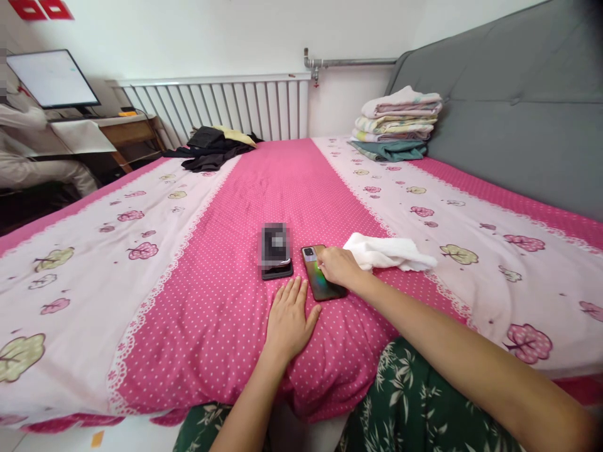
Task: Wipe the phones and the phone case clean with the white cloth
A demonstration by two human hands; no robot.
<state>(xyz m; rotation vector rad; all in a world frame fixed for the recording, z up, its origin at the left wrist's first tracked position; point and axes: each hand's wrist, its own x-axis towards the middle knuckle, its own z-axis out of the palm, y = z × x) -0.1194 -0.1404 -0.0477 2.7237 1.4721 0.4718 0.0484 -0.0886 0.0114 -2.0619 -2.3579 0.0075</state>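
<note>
"Pink dotted sheet [226, 326] lay beneath the phone [321, 284]; which way did we see it point?"

"Camera end [309, 253] away from us, slightly left, its long axis slanting. Our right hand [340, 267], fingers bunched, touched its back; whether it gripped, we couldn't tell. Our left hand [288, 321] lay flat nearby, thumb spread."

Phone [320, 284] olive-brown, green-blue sheen; cloth [391, 253] plain white; bedsheet [277, 182] pink with white dots, pale side bands [94, 301] printed with pink and yellow-green trees [528, 344], white lacy edging [121, 370]; trousers [409, 402] dark green with pale leaf print; headboard [494, 113] plain grey
</note>
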